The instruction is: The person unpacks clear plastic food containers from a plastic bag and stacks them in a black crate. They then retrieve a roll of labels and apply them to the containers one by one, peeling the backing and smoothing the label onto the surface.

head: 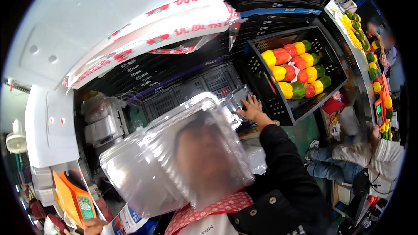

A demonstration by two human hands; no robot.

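Observation:
My right hand [251,108], in a black sleeve, reaches forward with its fingers spread on a shiny, dark plastic-wrapped surface beside the crate; no grip shows. Large clear plastic clamshell containers [143,173] stand tilted close in front of my chest and catch reflections. My left hand is not in view; the containers cover much of that side. Right of my right hand, a black plastic crate [284,104] holds rows of wrapped bell peppers [310,60] in red, yellow and green. Below the containers shows a red flowered apron edge [215,209].
White foam boxes [147,32] with red print rise at upper left, by black crates [196,86]. Clear containers [101,127] lie at left. An orange scale [78,199] and a hand [93,226], owner unclear, are lower left. People work at a pepper counter at right.

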